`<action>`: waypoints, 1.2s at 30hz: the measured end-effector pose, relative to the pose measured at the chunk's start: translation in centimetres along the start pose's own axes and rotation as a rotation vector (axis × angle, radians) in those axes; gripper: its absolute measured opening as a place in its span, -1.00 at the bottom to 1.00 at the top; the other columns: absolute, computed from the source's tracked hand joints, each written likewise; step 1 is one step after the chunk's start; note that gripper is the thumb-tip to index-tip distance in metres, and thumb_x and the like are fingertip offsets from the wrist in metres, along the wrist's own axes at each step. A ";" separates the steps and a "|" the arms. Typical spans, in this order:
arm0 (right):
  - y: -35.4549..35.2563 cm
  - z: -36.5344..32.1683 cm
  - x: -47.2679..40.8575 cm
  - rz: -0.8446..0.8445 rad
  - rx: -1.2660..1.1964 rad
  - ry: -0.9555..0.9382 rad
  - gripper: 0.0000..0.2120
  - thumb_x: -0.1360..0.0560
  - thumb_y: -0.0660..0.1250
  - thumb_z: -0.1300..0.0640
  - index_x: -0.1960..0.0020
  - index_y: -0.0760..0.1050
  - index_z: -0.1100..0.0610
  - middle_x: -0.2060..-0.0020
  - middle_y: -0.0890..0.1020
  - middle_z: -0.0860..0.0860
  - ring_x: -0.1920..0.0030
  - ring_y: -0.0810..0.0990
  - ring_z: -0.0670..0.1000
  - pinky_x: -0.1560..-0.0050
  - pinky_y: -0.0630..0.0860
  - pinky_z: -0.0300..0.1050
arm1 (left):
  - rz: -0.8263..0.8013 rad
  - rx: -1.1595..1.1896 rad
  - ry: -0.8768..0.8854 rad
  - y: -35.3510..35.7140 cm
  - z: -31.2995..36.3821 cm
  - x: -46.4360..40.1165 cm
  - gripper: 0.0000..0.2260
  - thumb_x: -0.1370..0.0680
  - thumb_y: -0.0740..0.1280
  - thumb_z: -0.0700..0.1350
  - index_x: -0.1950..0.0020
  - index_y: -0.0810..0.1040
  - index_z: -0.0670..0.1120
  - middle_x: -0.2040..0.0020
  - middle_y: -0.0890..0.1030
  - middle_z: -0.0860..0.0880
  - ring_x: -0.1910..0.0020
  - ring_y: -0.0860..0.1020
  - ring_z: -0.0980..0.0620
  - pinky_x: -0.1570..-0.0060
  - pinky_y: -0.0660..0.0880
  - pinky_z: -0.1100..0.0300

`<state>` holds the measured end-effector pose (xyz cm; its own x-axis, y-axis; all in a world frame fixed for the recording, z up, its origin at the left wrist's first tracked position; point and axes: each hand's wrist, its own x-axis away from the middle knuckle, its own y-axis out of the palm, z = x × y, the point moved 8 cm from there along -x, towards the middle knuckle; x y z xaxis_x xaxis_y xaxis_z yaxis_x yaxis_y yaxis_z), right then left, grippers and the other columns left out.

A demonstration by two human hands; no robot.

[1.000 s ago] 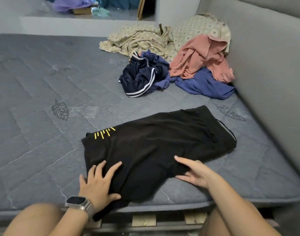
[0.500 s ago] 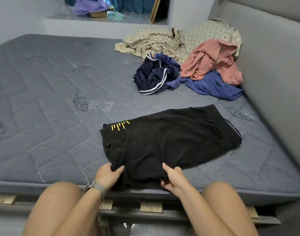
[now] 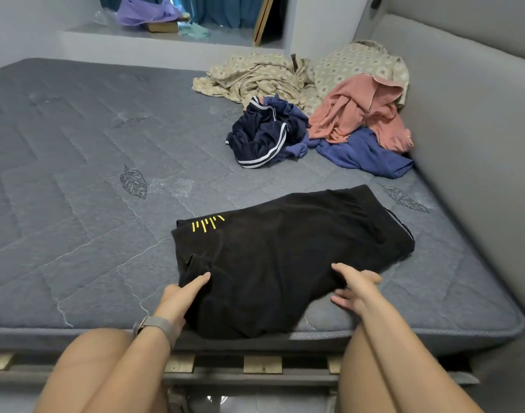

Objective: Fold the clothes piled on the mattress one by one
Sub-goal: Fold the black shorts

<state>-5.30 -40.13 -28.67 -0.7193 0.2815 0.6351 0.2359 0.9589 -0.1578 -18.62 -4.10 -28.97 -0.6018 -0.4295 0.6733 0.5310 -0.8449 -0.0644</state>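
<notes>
Black shorts (image 3: 285,251) with small yellow stripes lie spread flat near the front edge of the grey quilted mattress (image 3: 76,204). My left hand (image 3: 177,296), with a watch on its wrist, grips their lower left edge, thumb on top. My right hand (image 3: 356,287) holds the lower right edge between thumb and fingers. The pile sits at the back right: a navy garment with white stripes (image 3: 261,135), a pink top (image 3: 353,114), a blue piece (image 3: 362,153) and beige patterned cloth (image 3: 255,76).
A grey padded headboard (image 3: 479,129) runs along the mattress's right side. Behind the mattress is a low ledge (image 3: 225,40) with a purple bag and a box. My bare knees are against the front edge, above wooden slats (image 3: 261,363).
My hands went from lying flat on the shorts to gripping their near edge, then moved apart to the two lower corners. The shorts look smoother and the view shifted left.
</notes>
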 end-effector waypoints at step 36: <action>-5.3 -4.2 -8.8 -0.083 -0.446 0.055 -0.52 -0.36 0.53 0.19 -0.26 0.53 0.15 -0.04 0.68 0.12 0.25 0.71 0.01 0.46 0.60 -0.11 | -0.191 -0.288 -0.183 -1.2 5.7 -4.8 -0.55 -0.36 0.52 0.06 -0.14 0.62 -0.17 -0.03 0.68 -0.19 0.02 0.67 -0.19 -0.08 0.54 -0.03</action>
<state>2.52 -47.88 -30.21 -0.7144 0.1908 0.6732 0.4463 0.8652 0.2284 -12.94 0.78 -27.98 -0.5432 -0.2138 0.8119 0.2147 -0.9702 -0.1119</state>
